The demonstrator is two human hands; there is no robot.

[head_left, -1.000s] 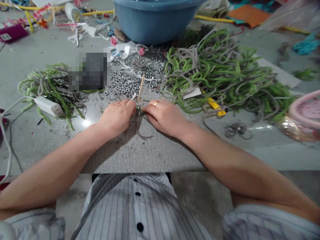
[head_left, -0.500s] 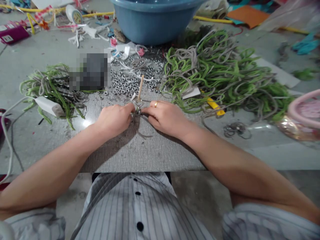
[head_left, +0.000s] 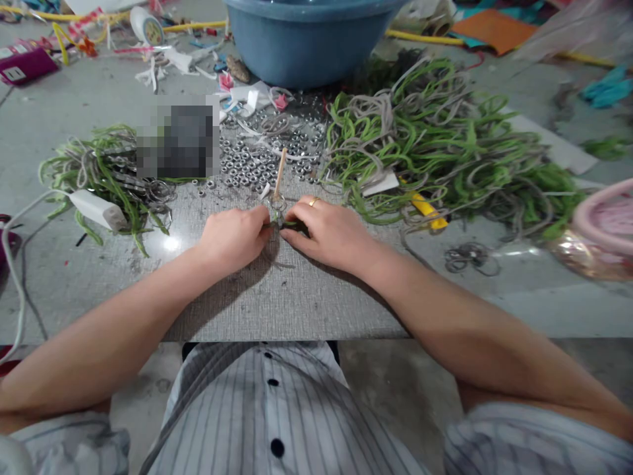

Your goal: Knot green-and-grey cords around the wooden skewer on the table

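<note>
My left hand (head_left: 235, 236) is closed, its thumb and fingertips pinching a short green and grey cord (head_left: 277, 218). From the other side my right hand (head_left: 324, 231), with a ring on one finger, pinches the same cord close to a small knot or metal bead. A thin metal key ring (head_left: 278, 203) lies just beyond the fingertips, beside a slim wooden stick (head_left: 281, 170) standing at a slant. Most of the cord is hidden by my fingers. Many small metal nuts or beads (head_left: 242, 165) are scattered beyond my hands.
A big heap of green and grey cords (head_left: 425, 145) lies to the right, a smaller cord bundle (head_left: 89, 165) to the left. A white adapter (head_left: 99, 210) rests by that bundle. The blue basin (head_left: 311, 46) stands at the back; a pink basket (head_left: 606, 214) sits far right.
My hands have shifted slightly and the fingertips have drawn a little apart, with green cord now showing between them. The loose grey tail below my hands shows less.
</note>
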